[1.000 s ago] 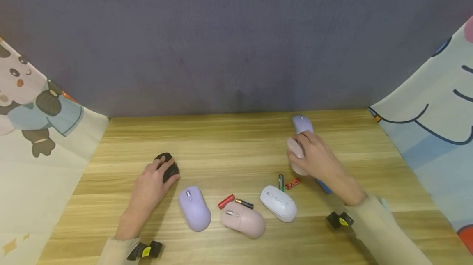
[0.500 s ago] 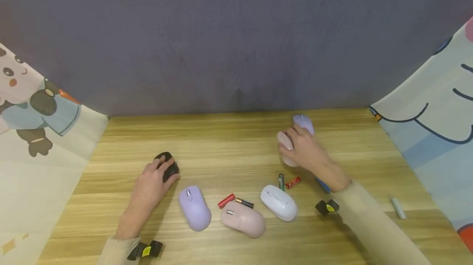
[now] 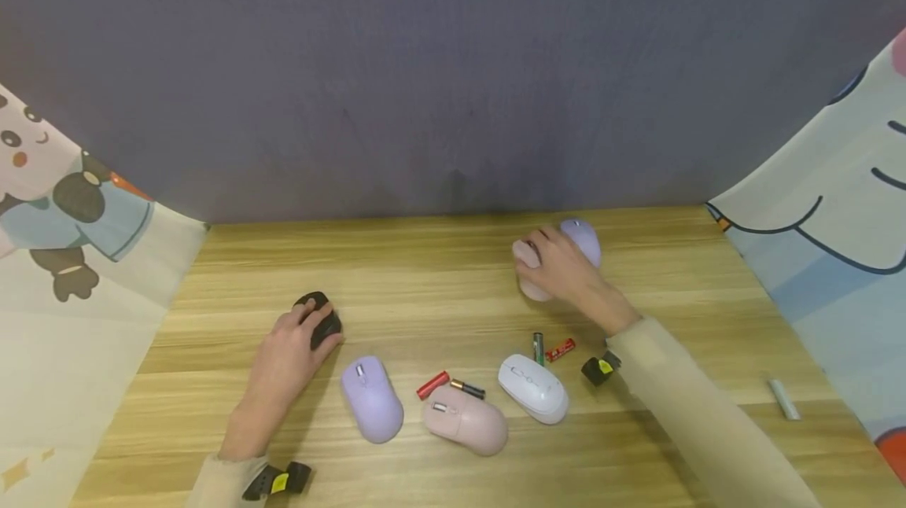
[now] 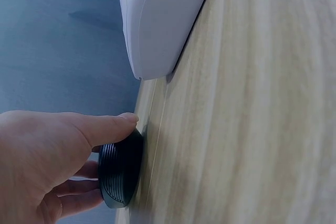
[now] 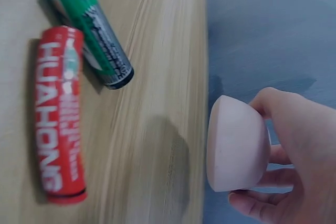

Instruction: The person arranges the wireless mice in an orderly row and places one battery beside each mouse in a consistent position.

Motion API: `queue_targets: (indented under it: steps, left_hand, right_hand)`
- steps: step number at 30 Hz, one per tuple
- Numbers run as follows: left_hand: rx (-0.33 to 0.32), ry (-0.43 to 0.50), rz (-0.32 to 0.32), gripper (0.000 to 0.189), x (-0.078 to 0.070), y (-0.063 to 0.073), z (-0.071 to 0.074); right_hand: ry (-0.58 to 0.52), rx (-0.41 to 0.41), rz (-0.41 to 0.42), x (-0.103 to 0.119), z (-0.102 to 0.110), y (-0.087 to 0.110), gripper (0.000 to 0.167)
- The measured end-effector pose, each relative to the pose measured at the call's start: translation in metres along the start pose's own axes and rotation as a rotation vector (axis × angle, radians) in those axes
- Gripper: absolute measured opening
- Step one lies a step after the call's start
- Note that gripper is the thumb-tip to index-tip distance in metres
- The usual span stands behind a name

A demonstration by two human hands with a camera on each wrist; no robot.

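Note:
My left hand (image 3: 283,351) holds a black computer mouse (image 3: 327,330) at the table's left side, thumb on one flank and fingers along the other in the left wrist view. A pale pink mouse (image 3: 532,286) is gripped from above by my right hand (image 3: 566,268) at the back right. In the right wrist view this pink mouse (image 5: 239,145) is raised over the wood, its shadow falling beside it. Just right of that hand lies a lavender mouse (image 3: 583,242). My palm hides part of the pink mouse.
Along the front lie a second lavender mouse (image 3: 373,400), another pink mouse (image 3: 467,421) and a white mouse (image 3: 534,390). Near them are a red battery (image 3: 433,385), a black-and-gold one, a green battery (image 3: 539,349) and a red battery (image 3: 561,350). A pale cylinder (image 3: 784,399) lies far right.
My right hand has moved left and toward the back with the pink mouse. The pale cylinder has come out from behind my sleeve and shifted right. My left hand stays put.

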State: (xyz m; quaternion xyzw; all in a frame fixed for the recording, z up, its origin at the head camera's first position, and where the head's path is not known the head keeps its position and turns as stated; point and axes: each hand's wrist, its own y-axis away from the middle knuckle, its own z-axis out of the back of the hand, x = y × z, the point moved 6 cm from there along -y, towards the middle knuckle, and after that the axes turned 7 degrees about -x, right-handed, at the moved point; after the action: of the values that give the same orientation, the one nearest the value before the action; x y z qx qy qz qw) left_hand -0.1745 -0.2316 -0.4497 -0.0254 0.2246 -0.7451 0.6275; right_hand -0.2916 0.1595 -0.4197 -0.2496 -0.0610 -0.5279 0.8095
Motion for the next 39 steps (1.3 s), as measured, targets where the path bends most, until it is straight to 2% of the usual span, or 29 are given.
queue_targets:
  steps: [11,19,30,39]
  left_hand:
    - [-0.007,-0.006,-0.018,0.053,-0.005,0.002,0.002]
    - [-0.009,-0.010,-0.029,0.053,-0.006,0.002,0.003]
    - [0.005,0.012,-0.003,0.054,-0.003,0.003,0.002]
    - [0.004,0.001,-0.011,0.054,-0.003,0.004,0.003]
  right_hand:
    - [0.006,0.110,-0.115,-0.001,-0.022,-0.027,0.053]
    - [-0.061,0.165,-0.196,0.002,-0.041,-0.040,0.056]
    - [-0.068,0.146,-0.199,0.009,-0.059,-0.054,0.057]
    - [-0.053,0.143,-0.238,0.012,-0.071,-0.060,0.057]
